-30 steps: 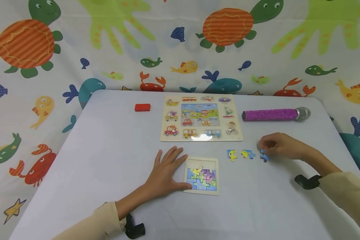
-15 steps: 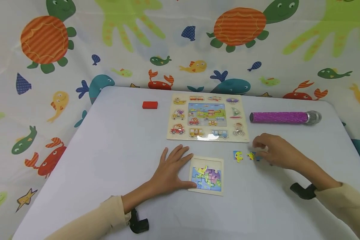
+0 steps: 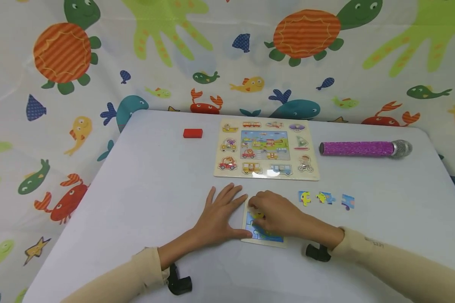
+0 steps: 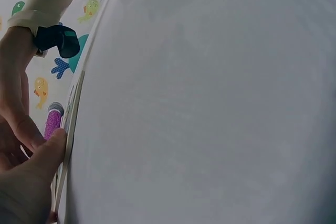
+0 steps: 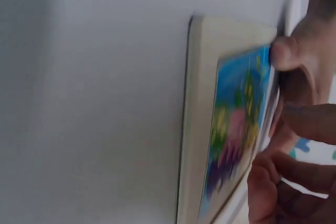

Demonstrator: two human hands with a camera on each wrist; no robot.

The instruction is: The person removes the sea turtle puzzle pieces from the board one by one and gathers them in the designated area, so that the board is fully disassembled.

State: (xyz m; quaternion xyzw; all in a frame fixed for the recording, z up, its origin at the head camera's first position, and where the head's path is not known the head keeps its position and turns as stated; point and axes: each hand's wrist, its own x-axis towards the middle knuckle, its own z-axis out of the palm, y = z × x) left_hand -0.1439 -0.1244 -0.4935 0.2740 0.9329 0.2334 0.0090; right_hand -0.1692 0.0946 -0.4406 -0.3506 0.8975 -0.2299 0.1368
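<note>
My left hand lies spread on the table, its thumb on the left edge of a small wooden jigsaw tray. Over the tray's upper part is my right hand, with bent fingers and thumb close to a yellow bit of the puzzle picture. I cannot tell whether they pinch a piece. Three loose jigsaw pieces lie right of the tray: one with a yellow figure, one yellow and blue, and a mostly blue one. The right hand covers much of the tray.
Behind the tray lies a larger wooden vehicle puzzle board under shiny wrap. A purple glittery microphone is to its right, and a red block to its left. A sea-animal curtain hangs behind the white table.
My right hand has moved left from the loose pieces to the tray, uncovering the blue piece. My left hand keeps its place at the tray's edge. The head view has shifted slightly.
</note>
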